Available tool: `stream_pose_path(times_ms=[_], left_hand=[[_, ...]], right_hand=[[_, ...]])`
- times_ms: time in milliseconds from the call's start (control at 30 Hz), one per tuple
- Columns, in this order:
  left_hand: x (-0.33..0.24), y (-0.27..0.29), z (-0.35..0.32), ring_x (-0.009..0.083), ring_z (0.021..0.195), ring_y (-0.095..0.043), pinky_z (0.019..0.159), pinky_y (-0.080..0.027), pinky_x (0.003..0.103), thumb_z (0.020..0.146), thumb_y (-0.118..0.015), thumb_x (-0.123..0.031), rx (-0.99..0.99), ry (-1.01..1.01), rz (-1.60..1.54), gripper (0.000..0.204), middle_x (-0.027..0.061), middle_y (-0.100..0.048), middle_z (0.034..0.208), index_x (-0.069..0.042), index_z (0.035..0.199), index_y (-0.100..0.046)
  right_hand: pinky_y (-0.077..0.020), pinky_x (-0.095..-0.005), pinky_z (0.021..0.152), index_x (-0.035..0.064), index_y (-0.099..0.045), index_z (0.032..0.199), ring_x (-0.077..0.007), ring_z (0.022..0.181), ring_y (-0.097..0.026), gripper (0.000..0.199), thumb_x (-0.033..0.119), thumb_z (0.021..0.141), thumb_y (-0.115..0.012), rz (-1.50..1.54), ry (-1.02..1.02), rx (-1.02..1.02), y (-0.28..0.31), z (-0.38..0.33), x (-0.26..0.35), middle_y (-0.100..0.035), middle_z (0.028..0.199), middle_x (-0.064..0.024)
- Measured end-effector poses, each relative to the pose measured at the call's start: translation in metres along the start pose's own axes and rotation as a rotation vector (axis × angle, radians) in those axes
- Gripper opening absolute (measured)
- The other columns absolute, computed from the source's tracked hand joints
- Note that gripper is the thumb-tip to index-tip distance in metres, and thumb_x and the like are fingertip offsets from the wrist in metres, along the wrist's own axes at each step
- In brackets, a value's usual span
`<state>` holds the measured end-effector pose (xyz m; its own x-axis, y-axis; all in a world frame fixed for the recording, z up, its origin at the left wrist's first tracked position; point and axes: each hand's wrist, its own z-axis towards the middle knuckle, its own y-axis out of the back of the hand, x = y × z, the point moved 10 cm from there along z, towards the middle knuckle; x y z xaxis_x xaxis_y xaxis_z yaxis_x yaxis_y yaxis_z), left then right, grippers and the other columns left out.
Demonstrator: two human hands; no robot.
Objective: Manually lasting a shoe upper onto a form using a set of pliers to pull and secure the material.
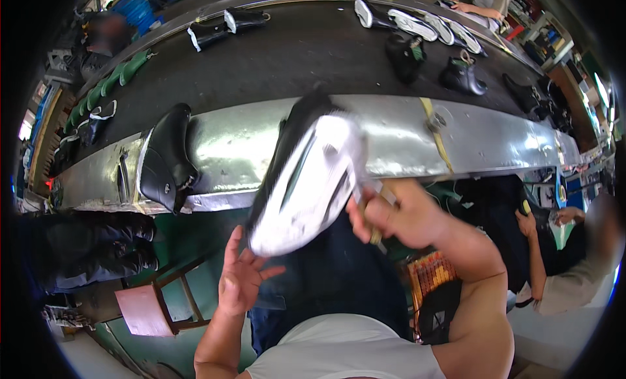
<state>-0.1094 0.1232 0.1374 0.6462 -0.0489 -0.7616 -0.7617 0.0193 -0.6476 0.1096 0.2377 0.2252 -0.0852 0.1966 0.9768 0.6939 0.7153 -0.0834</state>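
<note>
The shoe point(306, 190), black with a white sole, is in the middle, over the front of the metal ledge point(469, 144), and it looks blurry. The left hand point(240, 281) is open, fingers spread, by the shoe's low end; it is hard to tell if they touch. The right hand point(407, 213) is curled around a blurry tool point(376, 235) beside the shoe. A black boot point(166, 157) is on the ledge, to the left. More shoes point(248, 19) sit on the dark table point(274, 66) behind.
</note>
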Motion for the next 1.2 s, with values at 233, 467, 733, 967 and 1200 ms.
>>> stream_pose_path(times_ms=[233, 467, 733, 967, 1200], left_hand=[[0.106, 0.043, -0.052, 0.0281, 0.113, -0.063, 0.092, -0.052, 0.035, 0.069, -0.09, -0.018, -0.111, 0.413, 0.747, 0.091, 0.0182, -0.062, 0.127, 0.006, 0.142, -0.041], [0.153, -0.019, -0.033, 0.045, 0.144, -0.025, 0.118, -0.026, 0.044, 0.077, -0.078, -0.047, 0.466, 0.219, 1.731, 0.105, 0.0304, -0.029, 0.152, 0.011, 0.147, -0.026], [0.216, -0.012, 0.096, 0.0393, 0.136, -0.041, 0.113, -0.034, 0.043, 0.074, -0.079, -0.044, 0.435, 0.403, 1.486, 0.084, 0.0244, -0.051, 0.14, -0.007, 0.143, -0.048], [0.174, -0.001, 0.079, 0.031, 0.134, -0.042, 0.112, -0.035, 0.039, 0.086, -0.073, -0.03, 0.363, 0.305, 1.209, 0.057, 0.0168, -0.047, 0.141, -0.009, 0.134, -0.053], [0.073, 0.002, 0.025, 0.0405, 0.148, -0.017, 0.12, -0.012, 0.049, 0.097, -0.06, -0.021, 0.329, -0.089, 1.068, 0.05, 0.0155, -0.035, 0.15, -0.009, 0.141, -0.041]], right_hand=[[-0.0453, -0.0248, 0.062, 0.0006, -0.058, 0.105, -0.008, 0.069, -0.056, 0.023, 0.022, 0.102, -0.053, 0.118, -0.185, 0.015, -0.045, -0.076, -0.136, -0.063, 0.079, -0.0027], [-0.0445, -0.0244, 0.049, 0.0023, -0.064, 0.1, -0.0094, 0.062, -0.058, 0.022, 0.023, 0.099, -0.058, 0.186, -0.498, -0.105, -0.026, -0.107, -0.283, -0.067, 0.081, -0.0051], [-0.0589, -0.0279, 0.059, -0.004, -0.063, 0.111, -0.0146, 0.074, -0.064, 0.027, 0.019, 0.096, -0.061, 0.163, -0.526, -0.213, 0.0, -0.128, -0.28, -0.067, 0.092, -0.01], [-0.051, -0.0292, 0.054, -0.0025, -0.062, 0.106, -0.0135, 0.056, -0.061, 0.023, 0.018, 0.096, -0.06, -0.14, -0.48, -0.223, -0.001, -0.123, -0.233, -0.066, 0.076, -0.0068], [-0.0546, -0.0291, 0.07, -0.0028, -0.057, 0.123, -0.0114, 0.075, -0.062, 0.03, 0.014, 0.097, -0.056, -0.292, -0.261, 0.107, -0.074, -0.09, -0.19, -0.066, 0.098, -0.0066]])
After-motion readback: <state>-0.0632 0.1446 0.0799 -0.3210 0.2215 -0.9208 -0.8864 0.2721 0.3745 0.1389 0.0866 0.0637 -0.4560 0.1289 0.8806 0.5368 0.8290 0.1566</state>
